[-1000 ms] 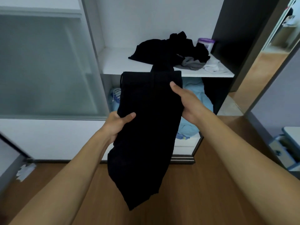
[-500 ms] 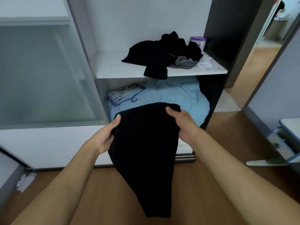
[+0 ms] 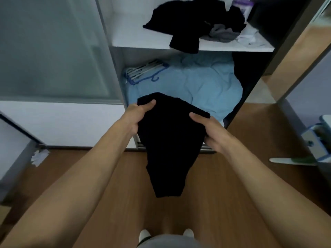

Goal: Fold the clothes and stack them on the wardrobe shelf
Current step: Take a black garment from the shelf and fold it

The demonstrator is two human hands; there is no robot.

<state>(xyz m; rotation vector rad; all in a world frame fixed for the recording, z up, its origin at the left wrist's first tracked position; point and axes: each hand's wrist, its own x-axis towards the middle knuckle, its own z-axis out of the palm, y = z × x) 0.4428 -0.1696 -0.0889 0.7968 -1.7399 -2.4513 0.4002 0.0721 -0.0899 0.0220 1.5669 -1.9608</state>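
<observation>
Aloft, 1 garment (image 3: 170,145), L grip (image 3: 138,117), R grip (image 3: 211,133)

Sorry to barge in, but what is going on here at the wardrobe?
A person stands at the open wardrobe, holding a black garment up by its top edge: the left hand grips one corner, the right hand the other, and the rest hangs toward the floor. On the shelf above, a heap of dark clothes lies unfolded, one piece drooping over the edge.
</observation>
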